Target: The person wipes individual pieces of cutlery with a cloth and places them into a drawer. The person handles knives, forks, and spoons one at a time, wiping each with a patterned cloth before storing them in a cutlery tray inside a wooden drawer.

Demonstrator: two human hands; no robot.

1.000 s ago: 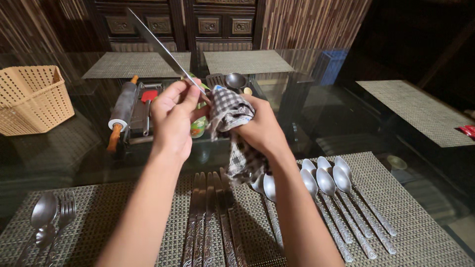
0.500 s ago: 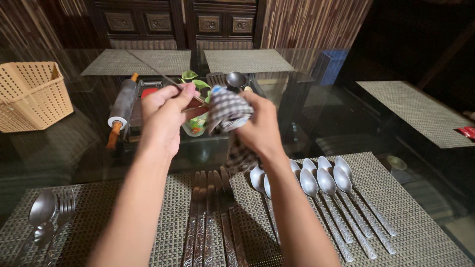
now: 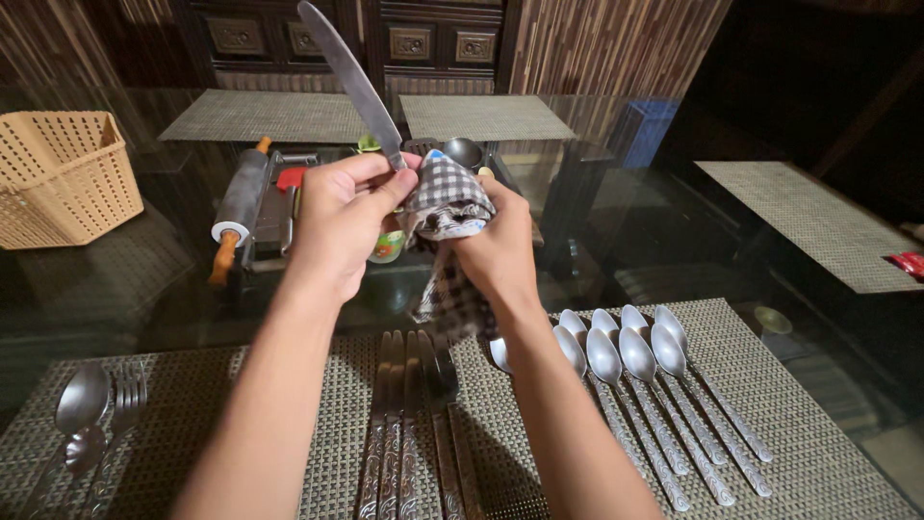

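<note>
Left hand (image 3: 342,217) fingers pinch a long steel table knife (image 3: 351,82); right hand (image 3: 491,246) grips a black-and-white checked cloth (image 3: 445,207) around its handle end. The raised blade could slip and cut.

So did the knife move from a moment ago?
Yes. The knife swung back up: its blade now points up and left past the far placemat, where half a second ago it lay low near the rolling pin.
</note>
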